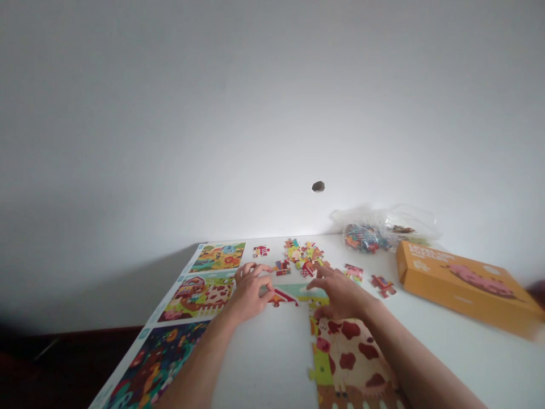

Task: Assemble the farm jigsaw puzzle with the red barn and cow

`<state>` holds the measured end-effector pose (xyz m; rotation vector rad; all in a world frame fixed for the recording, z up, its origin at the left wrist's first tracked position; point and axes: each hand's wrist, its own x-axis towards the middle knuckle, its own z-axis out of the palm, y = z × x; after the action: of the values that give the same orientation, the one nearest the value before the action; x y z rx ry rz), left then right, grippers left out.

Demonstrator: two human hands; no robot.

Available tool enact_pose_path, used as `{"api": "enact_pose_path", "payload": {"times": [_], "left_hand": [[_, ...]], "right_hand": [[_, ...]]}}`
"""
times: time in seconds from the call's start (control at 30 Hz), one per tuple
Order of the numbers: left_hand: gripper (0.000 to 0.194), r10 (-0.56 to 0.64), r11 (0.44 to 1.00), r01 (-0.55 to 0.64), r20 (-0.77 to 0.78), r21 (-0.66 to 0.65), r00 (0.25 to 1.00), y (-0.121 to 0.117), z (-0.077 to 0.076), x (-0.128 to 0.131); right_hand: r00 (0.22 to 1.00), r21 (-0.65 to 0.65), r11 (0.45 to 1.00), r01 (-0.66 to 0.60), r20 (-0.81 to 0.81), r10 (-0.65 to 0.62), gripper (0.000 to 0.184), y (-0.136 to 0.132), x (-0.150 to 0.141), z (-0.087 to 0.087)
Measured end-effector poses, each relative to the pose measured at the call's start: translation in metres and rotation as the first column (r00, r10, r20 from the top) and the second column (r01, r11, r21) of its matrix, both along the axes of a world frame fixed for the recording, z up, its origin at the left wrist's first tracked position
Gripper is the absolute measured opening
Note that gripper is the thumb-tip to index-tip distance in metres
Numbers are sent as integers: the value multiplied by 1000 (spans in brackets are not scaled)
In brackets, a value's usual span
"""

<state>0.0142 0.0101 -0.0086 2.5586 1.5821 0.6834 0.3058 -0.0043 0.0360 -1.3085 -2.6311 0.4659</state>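
A partly assembled jigsaw puzzle with a brown-spotted cow (349, 355) lies on the white table, its top strip reaching left. My left hand (252, 289) is at the left end of this strip, with thumb and forefinger closed on the edge of a red barn-roof puzzle piece (284, 296). My right hand (338, 291) rests over the puzzle's top edge above the cow, its fingers apart, covering part of the picture. Several loose puzzle pieces (293, 250) lie just beyond both hands. A barn piece (261, 251) sits apart from them, farther left.
A reference sheet (200, 298) with three pictures runs along the left. Loose pink (354, 272) and red (383, 286) pieces lie right of the hands. Plastic bags of pieces (366, 237) stand by the wall, and an orange puzzle box (460, 287) is at the right.
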Motion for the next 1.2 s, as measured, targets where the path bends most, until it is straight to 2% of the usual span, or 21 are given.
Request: {"api": "enact_pose_path", "payload": {"times": [0.13,0.33,0.73,1.2], "left_hand": [[10,-10,1000,10,11,-24,1000,-1,3,1],[12,-28,998,30,42,-55,999,1,3,3],[16,-56,996,60,53,-65,997,5,-7,2],[17,-63,994,70,88,-80,994,2,1,5]], "right_hand": [[992,-167,981,101,94,-86,83,4,16,1],[992,-246,963,110,84,-92,91,10,20,-3],[994,-257,961,104,40,-97,90,11,18,-8],[996,-251,964,87,24,-84,86,13,19,-11]]}}
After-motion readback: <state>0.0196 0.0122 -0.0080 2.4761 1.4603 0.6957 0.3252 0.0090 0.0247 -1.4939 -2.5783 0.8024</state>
